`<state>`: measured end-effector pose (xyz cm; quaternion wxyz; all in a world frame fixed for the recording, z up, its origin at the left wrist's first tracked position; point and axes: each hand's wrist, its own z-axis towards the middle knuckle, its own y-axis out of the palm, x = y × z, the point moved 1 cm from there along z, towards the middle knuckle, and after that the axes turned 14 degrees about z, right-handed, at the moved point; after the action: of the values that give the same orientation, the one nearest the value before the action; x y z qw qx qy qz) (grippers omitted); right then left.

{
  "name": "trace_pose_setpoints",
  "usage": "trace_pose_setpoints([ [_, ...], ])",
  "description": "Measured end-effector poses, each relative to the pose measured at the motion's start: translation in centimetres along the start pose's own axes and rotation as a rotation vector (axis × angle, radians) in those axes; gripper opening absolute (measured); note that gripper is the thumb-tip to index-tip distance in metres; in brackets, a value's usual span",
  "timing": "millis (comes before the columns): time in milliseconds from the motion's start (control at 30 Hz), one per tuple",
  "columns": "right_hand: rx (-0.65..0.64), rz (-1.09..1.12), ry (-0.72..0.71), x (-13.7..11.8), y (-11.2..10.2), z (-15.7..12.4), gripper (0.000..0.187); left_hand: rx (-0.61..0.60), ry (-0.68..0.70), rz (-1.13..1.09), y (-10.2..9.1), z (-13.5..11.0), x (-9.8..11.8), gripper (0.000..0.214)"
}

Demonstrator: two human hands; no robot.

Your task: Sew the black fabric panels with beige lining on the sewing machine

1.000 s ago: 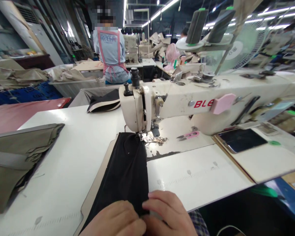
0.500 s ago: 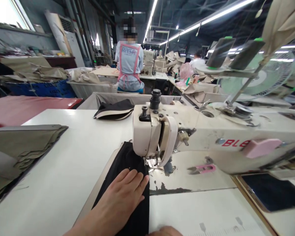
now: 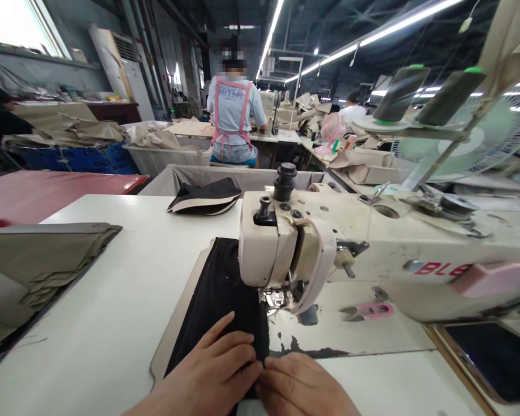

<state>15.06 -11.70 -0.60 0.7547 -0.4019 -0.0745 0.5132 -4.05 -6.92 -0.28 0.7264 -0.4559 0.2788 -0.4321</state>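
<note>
A black fabric piece (image 3: 225,289) with a beige layer (image 3: 182,312) under its left side lies on the white table, its far end beneath the sewing machine head (image 3: 268,242). My left hand (image 3: 216,364) rests on the black fabric, little finger stretched out, the other fingers bent toward its right edge. Opposite it, my right hand (image 3: 303,384) pinches that same edge near the front, its fingertips touching the left ones. Both thumbs are mostly hidden. The presser foot (image 3: 275,299) stands at the fabric's right edge.
Pink thread snips (image 3: 370,312) and a phone (image 3: 494,358) lie right of the needle area. Another black and beige piece (image 3: 205,196) sits behind the machine head. Stacked fabric (image 3: 47,266) is at the left. Ahead, a person in an apron (image 3: 234,115) sits with their back turned.
My left hand has slid back toward me along the fabric, its fingers bending to the edge. The right hand has come up from the bottom of the view onto that edge. The camera view has shifted slightly.
</note>
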Motion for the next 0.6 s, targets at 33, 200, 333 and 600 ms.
trace_pose_setpoints([
  [33, -0.015, -0.006, 0.003, 0.3, -0.1, 0.2, 0.024, -0.006, 0.009, -0.018, 0.1, -0.3, -0.3, 0.025],
  [200, -0.126, -0.009, 0.010, 1.8, -0.7, 1.0, 0.027, -0.093, -0.019, -0.131, -0.3, -0.1, -2.0, 0.038],
  [333, -0.195, -0.002, 0.023, 2.4, -0.9, 1.4, 0.031, -0.110, -0.037, -0.144, -0.3, 0.8, -3.3, 0.040],
  [600, -0.224, -0.051, 0.169, 1.9, -0.7, 2.3, 0.042, -0.215, -0.099, -0.189, -0.6, 3.2, -5.5, 0.033],
])
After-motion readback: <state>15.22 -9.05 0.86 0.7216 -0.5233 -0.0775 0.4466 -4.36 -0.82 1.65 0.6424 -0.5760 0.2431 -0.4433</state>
